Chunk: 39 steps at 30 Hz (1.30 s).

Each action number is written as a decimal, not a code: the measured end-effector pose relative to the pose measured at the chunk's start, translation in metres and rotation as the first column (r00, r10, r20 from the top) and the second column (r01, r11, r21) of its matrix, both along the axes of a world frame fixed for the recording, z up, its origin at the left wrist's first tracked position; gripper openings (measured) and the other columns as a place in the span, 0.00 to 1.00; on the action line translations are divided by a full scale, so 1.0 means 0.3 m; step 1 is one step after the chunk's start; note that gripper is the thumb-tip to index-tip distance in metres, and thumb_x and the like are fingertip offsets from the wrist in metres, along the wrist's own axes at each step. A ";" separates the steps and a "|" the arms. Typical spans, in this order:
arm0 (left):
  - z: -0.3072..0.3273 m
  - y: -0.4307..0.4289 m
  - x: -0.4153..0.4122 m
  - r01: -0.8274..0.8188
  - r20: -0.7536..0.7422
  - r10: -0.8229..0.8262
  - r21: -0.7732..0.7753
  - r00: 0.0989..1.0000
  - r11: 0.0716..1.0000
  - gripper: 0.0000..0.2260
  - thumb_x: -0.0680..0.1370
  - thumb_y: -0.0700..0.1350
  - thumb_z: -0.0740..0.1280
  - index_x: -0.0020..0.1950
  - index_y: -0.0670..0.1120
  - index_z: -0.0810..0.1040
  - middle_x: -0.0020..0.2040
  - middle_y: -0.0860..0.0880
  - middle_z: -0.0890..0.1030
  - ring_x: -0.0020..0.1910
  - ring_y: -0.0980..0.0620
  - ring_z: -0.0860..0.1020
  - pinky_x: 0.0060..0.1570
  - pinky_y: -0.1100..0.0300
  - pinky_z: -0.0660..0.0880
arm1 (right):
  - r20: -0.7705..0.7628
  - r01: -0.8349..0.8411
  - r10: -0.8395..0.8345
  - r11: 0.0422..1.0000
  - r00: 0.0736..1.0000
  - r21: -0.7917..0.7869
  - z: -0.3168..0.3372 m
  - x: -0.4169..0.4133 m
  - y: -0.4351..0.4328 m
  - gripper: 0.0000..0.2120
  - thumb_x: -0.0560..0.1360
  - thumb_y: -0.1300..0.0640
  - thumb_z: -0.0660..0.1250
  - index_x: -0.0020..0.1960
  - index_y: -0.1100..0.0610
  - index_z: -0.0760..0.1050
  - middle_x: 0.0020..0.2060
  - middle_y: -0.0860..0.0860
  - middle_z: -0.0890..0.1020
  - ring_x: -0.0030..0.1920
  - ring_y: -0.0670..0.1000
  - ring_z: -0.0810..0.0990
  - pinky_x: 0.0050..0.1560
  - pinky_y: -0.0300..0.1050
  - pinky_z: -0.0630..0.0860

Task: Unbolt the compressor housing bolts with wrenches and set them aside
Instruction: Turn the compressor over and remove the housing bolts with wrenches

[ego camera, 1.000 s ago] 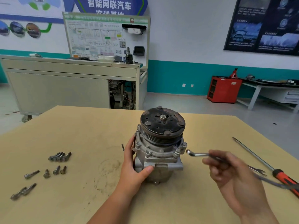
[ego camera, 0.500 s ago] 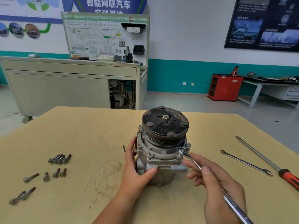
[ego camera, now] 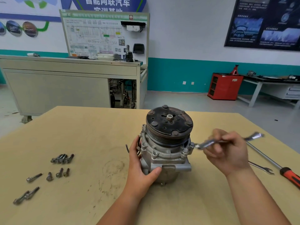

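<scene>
Compressor (ego camera: 165, 156) stands upright about mid-table on the tan table (ego camera: 81, 200); dark pulley (ego camera: 168, 122) on top, a nut at its centre; left hand (ego camera: 142, 172) grips the housing from the left, fingers wrapped round the far-left side, thumb laid across the near face; right hand (ego camera: 227, 151) sits just right of the compressor, fingers curled tight round the shank of a wrench (ego camera: 207, 143); wrench runs left to right and is smeared with blur; its left end is at the flange bolt (ego camera: 192, 145) on the right edge of the housing; blur hides whether that end sits on the bolt head or just beside it; the wrench's other end juts out past the hand to the right; a second flange bolt (ego camera: 185, 151) stands just nearer than the first, seated in the flange; further bolt heads show round the flange toward the left; loose bolts (ego camera: 62, 158) lie well left of the compressor in three groups: a tight cluster farthest, a spaced row of four nearer, a pair nearest the near-left edge; spare wrench (ego camera: 259, 167) lies flat on the table, partly behind the right hand, open end pointing right; screwdriver (ego camera: 290, 177) with a red handle lies just right of it, shaft slanting far-left, handle toward the near-right edge; neither hand touches these two.
</scene>
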<state>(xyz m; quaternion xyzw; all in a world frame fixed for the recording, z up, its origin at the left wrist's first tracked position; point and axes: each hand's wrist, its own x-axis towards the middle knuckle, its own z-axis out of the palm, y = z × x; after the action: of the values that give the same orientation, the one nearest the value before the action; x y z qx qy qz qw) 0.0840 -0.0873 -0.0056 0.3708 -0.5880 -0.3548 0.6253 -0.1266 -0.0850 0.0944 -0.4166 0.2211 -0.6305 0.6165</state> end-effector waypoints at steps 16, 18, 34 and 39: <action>0.012 0.011 -0.001 0.011 0.001 -0.011 0.000 1.000 1.000 0.43 0.64 0.55 0.71 0.75 0.50 0.56 0.72 0.54 0.66 0.67 0.60 0.71 0.62 0.67 0.70 | -0.354 0.504 -0.637 0.765 0.685 -0.401 -0.121 0.178 0.242 0.12 0.71 0.64 0.58 0.43 0.57 0.80 0.35 0.51 0.85 0.34 0.49 0.85 0.34 0.35 0.77; 0.014 0.011 -0.004 0.011 -0.004 -0.011 -0.007 1.000 1.000 0.42 0.64 0.55 0.70 0.74 0.51 0.56 0.72 0.54 0.65 0.66 0.62 0.71 0.60 0.70 0.70 | -0.340 0.479 -0.584 0.807 0.737 -0.345 -0.101 0.162 0.225 0.14 0.70 0.63 0.55 0.39 0.58 0.81 0.31 0.53 0.85 0.30 0.50 0.83 0.31 0.35 0.77; 0.004 -0.002 -0.010 -0.104 0.065 0.104 -0.003 0.992 0.995 0.40 0.64 0.58 0.68 0.73 0.54 0.58 0.72 0.51 0.67 0.69 0.52 0.70 0.68 0.46 0.68 | 0.052 0.181 -0.177 0.978 0.983 -0.099 -0.082 0.011 0.107 0.12 0.55 0.48 0.74 0.36 0.54 0.83 0.28 0.53 0.82 0.25 0.48 0.77 0.28 0.30 0.70; 0.000 -0.006 -0.007 -0.108 0.062 0.109 -0.015 0.992 0.994 0.39 0.65 0.57 0.68 0.73 0.53 0.58 0.72 0.50 0.67 0.69 0.51 0.70 0.68 0.45 0.68 | -0.135 0.447 -0.481 0.868 0.866 -0.217 -0.143 0.111 0.203 0.16 0.68 0.59 0.56 0.40 0.55 0.83 0.35 0.57 0.85 0.27 0.50 0.80 0.23 0.31 0.65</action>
<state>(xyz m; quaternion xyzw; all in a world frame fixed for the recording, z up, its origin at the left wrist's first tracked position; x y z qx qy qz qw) 0.0819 -0.0891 -0.0057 0.4097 -0.5882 -0.3051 0.6270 -0.0935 -0.0242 0.0515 -0.4612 0.3139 -0.7363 0.3829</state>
